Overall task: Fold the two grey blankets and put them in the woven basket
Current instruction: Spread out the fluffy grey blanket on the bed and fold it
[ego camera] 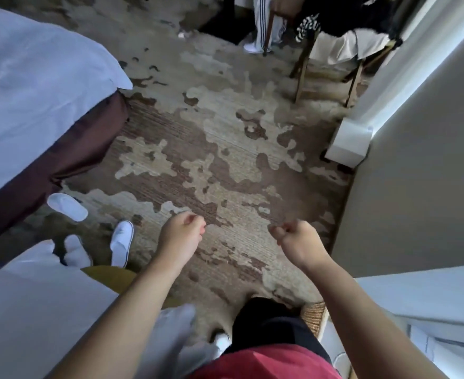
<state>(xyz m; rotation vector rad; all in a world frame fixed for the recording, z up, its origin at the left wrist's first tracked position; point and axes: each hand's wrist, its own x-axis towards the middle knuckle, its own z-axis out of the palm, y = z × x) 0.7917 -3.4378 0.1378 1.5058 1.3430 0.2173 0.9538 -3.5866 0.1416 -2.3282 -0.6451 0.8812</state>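
The patterned carpet is seen spread beneath both grips. A bed with pale bedding is found far to the left of them. Pale grey fabric, possibly a blanket, is seen below and left of the left grip, apart from it. A corner of the woven basket is seen below the right grip. Both grips are curled closed, nothing visibly pinched. White slippers are seen left of the left grip.

A hotel-like bedroom: bed, patterned carpet, white slippers, chair
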